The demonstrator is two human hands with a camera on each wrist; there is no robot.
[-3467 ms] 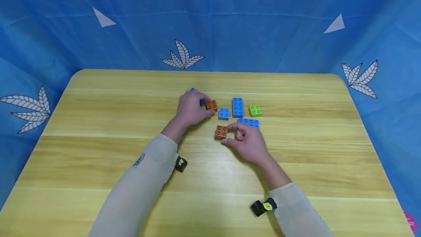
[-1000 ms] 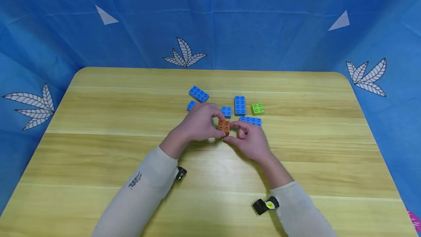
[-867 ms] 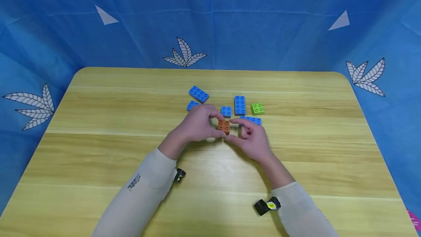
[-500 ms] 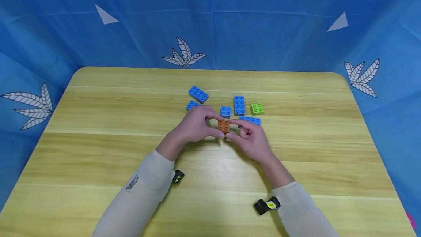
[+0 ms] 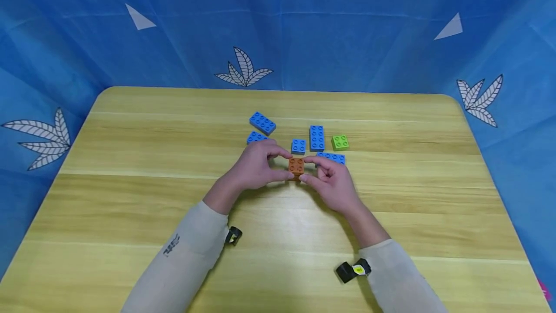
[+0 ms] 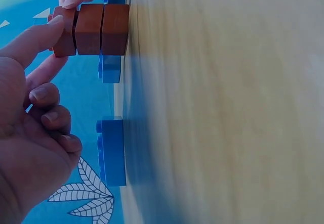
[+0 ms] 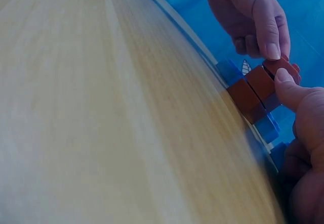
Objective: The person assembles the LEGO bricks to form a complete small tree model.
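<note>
Three orange-brown toy bricks stand in a stack [image 6: 88, 30] on the table, one on another. In the left wrist view the top brick [image 6: 64, 32] sits slightly askew, with a narrow gap beneath it. My left hand [image 5: 257, 165] pinches that top brick from the left, thumb in front and index finger behind. From the right, my right hand [image 5: 333, 183] pinches the same brick between thumb and index finger, its other fingers curled in. Both thumbs lie on the front face in the head view, close together.
Behind the stack lie a small blue brick [image 5: 298, 147], an upright-lying long blue brick [image 5: 317, 138] and a green brick [image 5: 340, 142]. Another blue brick [image 5: 332, 158] is partly behind my right hand. Two blue bricks [image 5: 262, 123] lie back left. A blue curtain [image 5: 347, 28] borders the table [image 5: 130, 158].
My left hand has carried an orange-brown brick from the back left onto the stack by my right hand. Over the last second both hands stay there, with only small finger shifts.
</note>
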